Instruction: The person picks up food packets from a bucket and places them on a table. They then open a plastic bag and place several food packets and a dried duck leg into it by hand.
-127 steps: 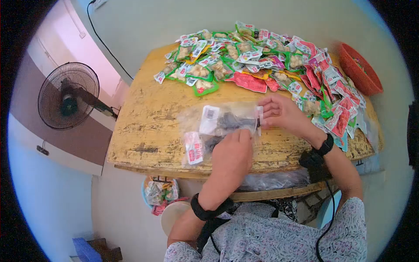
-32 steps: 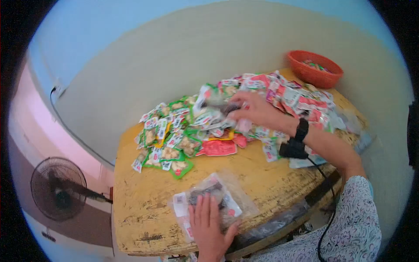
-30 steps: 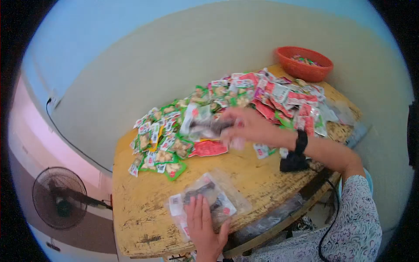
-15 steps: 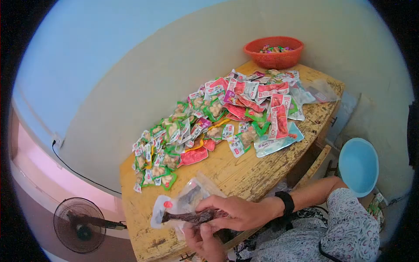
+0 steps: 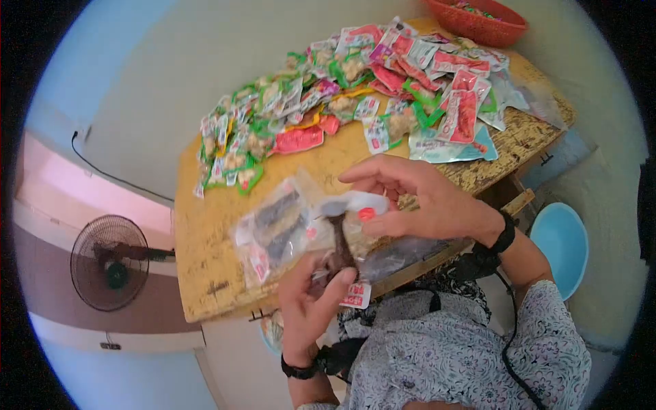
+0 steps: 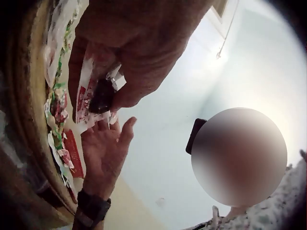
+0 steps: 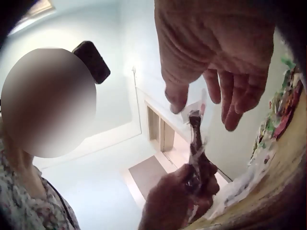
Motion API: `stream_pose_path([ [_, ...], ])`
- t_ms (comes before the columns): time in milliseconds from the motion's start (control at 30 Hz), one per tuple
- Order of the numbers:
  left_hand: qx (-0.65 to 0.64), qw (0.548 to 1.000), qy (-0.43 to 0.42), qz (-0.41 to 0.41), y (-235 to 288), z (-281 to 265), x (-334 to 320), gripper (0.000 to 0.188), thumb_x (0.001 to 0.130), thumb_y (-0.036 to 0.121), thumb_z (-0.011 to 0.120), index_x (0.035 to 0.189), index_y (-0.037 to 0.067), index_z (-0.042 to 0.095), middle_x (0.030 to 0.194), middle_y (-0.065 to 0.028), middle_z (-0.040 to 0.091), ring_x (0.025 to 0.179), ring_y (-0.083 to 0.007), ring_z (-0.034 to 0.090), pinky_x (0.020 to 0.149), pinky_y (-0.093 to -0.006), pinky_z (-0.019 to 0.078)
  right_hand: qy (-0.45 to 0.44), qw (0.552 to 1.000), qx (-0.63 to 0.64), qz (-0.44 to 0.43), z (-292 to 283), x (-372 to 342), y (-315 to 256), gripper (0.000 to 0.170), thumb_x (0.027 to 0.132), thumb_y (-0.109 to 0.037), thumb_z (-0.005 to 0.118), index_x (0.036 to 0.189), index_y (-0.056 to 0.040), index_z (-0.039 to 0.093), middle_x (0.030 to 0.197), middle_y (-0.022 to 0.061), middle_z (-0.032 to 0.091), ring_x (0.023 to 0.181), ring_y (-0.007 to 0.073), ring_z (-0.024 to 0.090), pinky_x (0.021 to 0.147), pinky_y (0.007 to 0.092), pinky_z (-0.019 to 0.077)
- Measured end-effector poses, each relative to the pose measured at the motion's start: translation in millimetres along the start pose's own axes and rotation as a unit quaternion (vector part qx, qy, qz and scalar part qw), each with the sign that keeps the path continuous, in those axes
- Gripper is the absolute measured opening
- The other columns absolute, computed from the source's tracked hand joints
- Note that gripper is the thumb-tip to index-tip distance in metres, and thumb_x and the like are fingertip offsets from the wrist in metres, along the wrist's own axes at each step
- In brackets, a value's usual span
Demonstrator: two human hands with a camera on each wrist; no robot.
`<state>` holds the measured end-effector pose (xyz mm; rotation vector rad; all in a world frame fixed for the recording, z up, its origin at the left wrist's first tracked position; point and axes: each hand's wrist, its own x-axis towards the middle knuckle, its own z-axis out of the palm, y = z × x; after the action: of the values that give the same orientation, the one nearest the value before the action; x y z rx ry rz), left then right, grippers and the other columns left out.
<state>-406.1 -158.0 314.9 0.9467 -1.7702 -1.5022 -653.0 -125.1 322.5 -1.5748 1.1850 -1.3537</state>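
My left hand (image 5: pixel 306 304) grips the lower, thick end of a dark brown drumstick (image 5: pixel 341 240) in a clear packet, thumb across its front. The packet's white top with a red spot rises toward my right hand (image 5: pixel 429 203). In the right wrist view, the right thumb and fingers are spread apart around the top of the packet, above the drumstick's narrow end (image 7: pixel 194 120). On the table just left of the hands lies a clear plastic bag (image 5: pixel 301 188) with dark packed pieces inside. A white label with red print (image 5: pixel 355 296) shows below the left thumb.
A long heap of snack packets (image 5: pixel 301 96), green, white and red, covers the back of the worn yellow table (image 5: pixel 205 273). A red basket (image 5: pixel 478 24) stands at the far right corner. A blue basin (image 5: pixel 560 249) is beside the table, and a fan (image 5: pixel 109 263) at left.
The right hand brought the drumstick from the heap to the left hand, which had been lying on the clear bag. Now the left hand grips it upright and the right hand has let go.
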Motion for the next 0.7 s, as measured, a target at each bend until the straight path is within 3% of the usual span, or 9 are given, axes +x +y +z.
stream_pose_path([
  [33,-0.014,0.999,-0.037,-0.02,2,1,2,0.026,0.088,0.008,0.075,0.11,-0.002,0.065,0.092,-0.0011,0.065,0.084,-0.0087,0.058,0.074,-0.0246,0.0488,-0.012,0.999,0.019,0.025,1,0,3,0.047,0.086,-0.028,0.079,0.123,-0.0052,0.063,0.094,0.0033,0.068,0.079,0.0056,0.058,0.064,0.024,0.047],
  [133,0.087,0.992,-0.092,0.024,2,-2,6,0.026,0.088,0.009,0.076,0.11,-0.002,0.066,0.086,-0.0009,0.065,0.078,-0.0073,0.057,0.071,-0.0246,0.0473,-0.101,0.99,-0.084,0.052,-12,1,5,0.037,0.088,-0.023,0.077,0.117,-0.0039,0.066,0.085,0.0004,0.068,0.07,0.0043,0.056,0.059,0.0236,0.0452],
  [167,0.077,0.99,-0.111,-0.041,4,-5,6,0.027,0.088,0.01,0.076,0.111,-0.001,0.066,0.086,-0.0024,0.066,0.08,-0.0073,0.056,0.072,-0.0253,0.0475,-0.104,0.99,-0.062,0.077,-13,0,3,0.032,0.088,-0.019,0.076,0.114,-0.0027,0.067,0.084,0.0006,0.068,0.07,0.0047,0.059,0.058,0.0229,0.0467],
  [233,0.107,0.988,-0.109,-0.022,7,-5,8,0.03,0.088,0.011,0.076,0.114,-0.001,0.066,0.09,-0.0055,0.067,0.082,-0.009,0.059,0.073,-0.0261,0.0489,-0.112,0.986,-0.016,0.126,-12,-1,-3,0.022,0.089,-0.01,0.073,0.108,-0.0004,0.068,0.084,0.0011,0.07,0.07,0.0056,0.064,0.055,0.0215,0.0498],
  [333,0.143,0.988,-0.013,0.059,-8,-5,6,0.036,0.088,0.012,0.077,0.119,0.0,0.064,0.097,-0.0104,0.069,0.087,-0.0127,0.063,0.076,-0.0277,0.0517,-0.046,0.984,0.028,0.17,-18,-3,6,0.019,0.09,-0.009,0.071,0.107,-0.0012,0.066,0.082,0.0031,0.07,0.066,0.0075,0.065,0.05,0.0213,0.0512],
  [467,0.232,0.947,0.179,0.135,-7,-9,10,0.044,0.086,0.012,0.078,0.125,0.001,0.061,0.105,-0.0149,0.069,0.09,-0.0186,0.067,0.077,-0.0301,0.0555,0.106,0.983,0.07,0.13,-36,-9,12,0.023,0.092,-0.008,0.068,0.114,-0.0019,0.062,0.09,0.0055,0.071,0.07,0.009,0.066,0.054,0.0236,0.0555],
  [500,0.254,0.93,0.215,0.157,-11,-12,13,0.041,0.085,0.011,0.079,0.121,0.002,0.062,0.1,-0.0125,0.068,0.085,-0.0195,0.067,0.07,-0.031,0.0547,0.137,0.981,0.073,0.118,-42,-10,15,0.024,0.093,-0.008,0.067,0.115,-0.002,0.061,0.093,0.0059,0.072,0.073,0.0095,0.067,0.055,0.0249,0.057],
  [600,0.33,0.906,0.222,0.142,-13,-13,18,0.033,0.085,0.012,0.078,0.114,0.005,0.064,0.096,-0.0083,0.068,0.081,-0.015,0.065,0.066,-0.0291,0.0498,0.209,0.969,0.084,0.099,-49,-12,23,0.025,0.094,-0.007,0.065,0.118,-0.0016,0.059,0.098,0.0068,0.072,0.08,0.0106,0.068,0.058,0.0268,0.059],
  [700,0.402,0.873,0.196,0.195,-14,-1,28,0.035,0.081,0.016,0.081,0.107,0.003,0.062,0.089,-0.011,0.061,0.077,-0.0251,0.061,0.063,-0.0351,0.0486,0.244,0.964,0.063,0.079,-47,-14,40,0.023,0.095,-0.004,0.063,0.118,-0.0002,0.058,0.099,0.0083,0.072,0.084,0.0116,0.068,0.066,0.0274,0.0596],
])
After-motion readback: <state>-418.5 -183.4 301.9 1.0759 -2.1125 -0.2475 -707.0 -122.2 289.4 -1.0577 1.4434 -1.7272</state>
